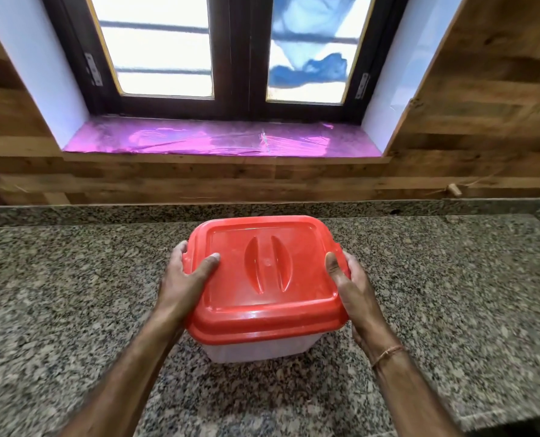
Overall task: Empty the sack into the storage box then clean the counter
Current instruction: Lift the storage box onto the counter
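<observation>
A storage box [256,350] with a translucent white body and a red lid [264,275] stands on the speckled granite counter [73,294], in the middle of the head view. The lid is on the box. My left hand [185,279] grips the lid's left edge with the thumb on top. My right hand [353,290] grips the lid's right edge the same way, a thread band on that wrist. No sack is in view.
A wood-panelled wall [199,181] rises behind the counter. Above it is a window sill covered in pink film [218,140] under a dark-framed window. A small wooden peg [454,189] sticks out of the wall at right. The counter's front edge drops off at lower right.
</observation>
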